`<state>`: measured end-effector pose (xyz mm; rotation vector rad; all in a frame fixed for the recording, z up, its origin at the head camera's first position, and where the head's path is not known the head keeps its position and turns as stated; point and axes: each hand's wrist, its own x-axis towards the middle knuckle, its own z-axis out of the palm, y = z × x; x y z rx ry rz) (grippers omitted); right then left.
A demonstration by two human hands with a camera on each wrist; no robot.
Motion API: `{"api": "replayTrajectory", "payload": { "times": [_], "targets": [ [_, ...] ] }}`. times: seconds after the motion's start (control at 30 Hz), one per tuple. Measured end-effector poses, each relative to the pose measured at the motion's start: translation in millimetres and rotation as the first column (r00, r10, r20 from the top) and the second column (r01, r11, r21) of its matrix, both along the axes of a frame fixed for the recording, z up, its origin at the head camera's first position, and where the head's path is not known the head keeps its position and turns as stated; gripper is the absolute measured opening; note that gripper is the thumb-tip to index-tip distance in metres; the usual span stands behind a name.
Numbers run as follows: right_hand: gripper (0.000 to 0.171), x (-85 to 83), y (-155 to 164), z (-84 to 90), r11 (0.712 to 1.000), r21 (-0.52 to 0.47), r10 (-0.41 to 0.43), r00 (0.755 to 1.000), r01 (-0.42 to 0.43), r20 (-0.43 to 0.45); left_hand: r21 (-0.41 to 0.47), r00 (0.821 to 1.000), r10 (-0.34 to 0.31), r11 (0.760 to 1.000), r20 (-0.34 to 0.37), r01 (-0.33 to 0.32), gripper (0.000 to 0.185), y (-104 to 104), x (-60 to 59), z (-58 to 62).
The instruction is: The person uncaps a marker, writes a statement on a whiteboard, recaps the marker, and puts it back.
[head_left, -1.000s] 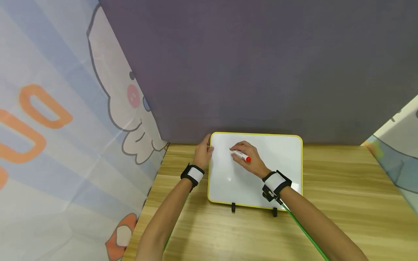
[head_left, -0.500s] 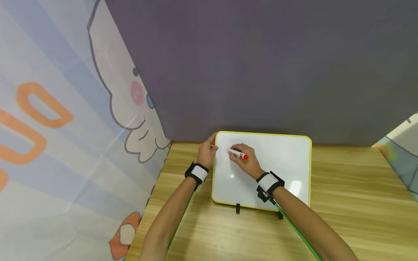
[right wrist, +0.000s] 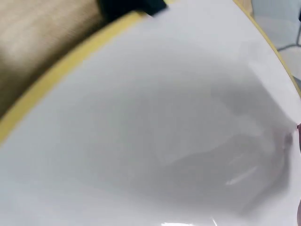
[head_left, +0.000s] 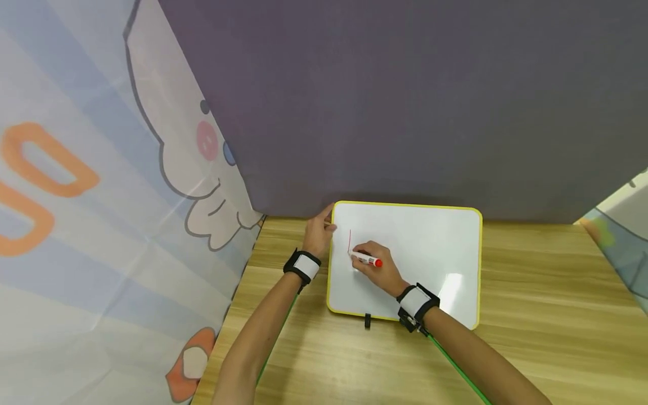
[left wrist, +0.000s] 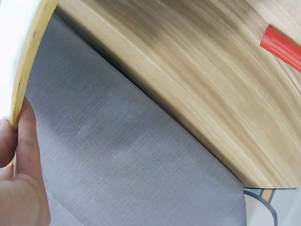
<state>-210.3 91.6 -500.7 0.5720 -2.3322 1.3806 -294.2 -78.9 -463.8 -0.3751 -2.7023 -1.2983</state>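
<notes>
The right hand (head_left: 381, 271) is clamped around a red-capped marker (head_left: 367, 259) (tip on the yellow-framed whiteboard (head_left: 430, 247), below a red line (head_left: 349, 241)); the board's ten o'clock corner is gripped by the left hand (head_left: 318, 235).

Wooden table (head_left: 531, 315), grey backdrop (head_left: 405, 101), cartoon-printed cloth (head_left: 101, 225) at left, green cable (head_left: 455, 365)
</notes>
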Motion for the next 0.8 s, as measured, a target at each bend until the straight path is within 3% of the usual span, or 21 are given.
{"api": "replayTrajectory", "payload": {
  "times": [0.13,0.33,0.6,0.8],
  "targets": [
    [0.015,4.8,1.3,1.5,1.000,0.004,0.002,1.000,-0.002,-0.029,-0.006,1.000,0.012,1.000,-0.017,-0.012,0.058,-0.7,0.5,0.5],
    [0.014,-13.7,17.8,24.5,0.989,-0.135,-0.082,0.987,0.063,-0.141,0.011,1.000,0.010,1.000,-0.020,-0.009,0.058,-2.9,1.8,0.2],
    [0.015,-20.2,28.5,26.5,0.993,-0.070,-0.105,0.988,0.097,-0.114,-0.014,1.000,0.000,1.000,-0.027,0.000,0.056,-2.1,3.7,3.2],
    [0.014,-0.5,28.8,14.5,0.998,-0.015,-0.055,0.997,0.054,-0.061,-0.020,0.999,-0.007,1.000,-0.045,0.006,0.056,0.0,3.0,7.1]
  ]
}}
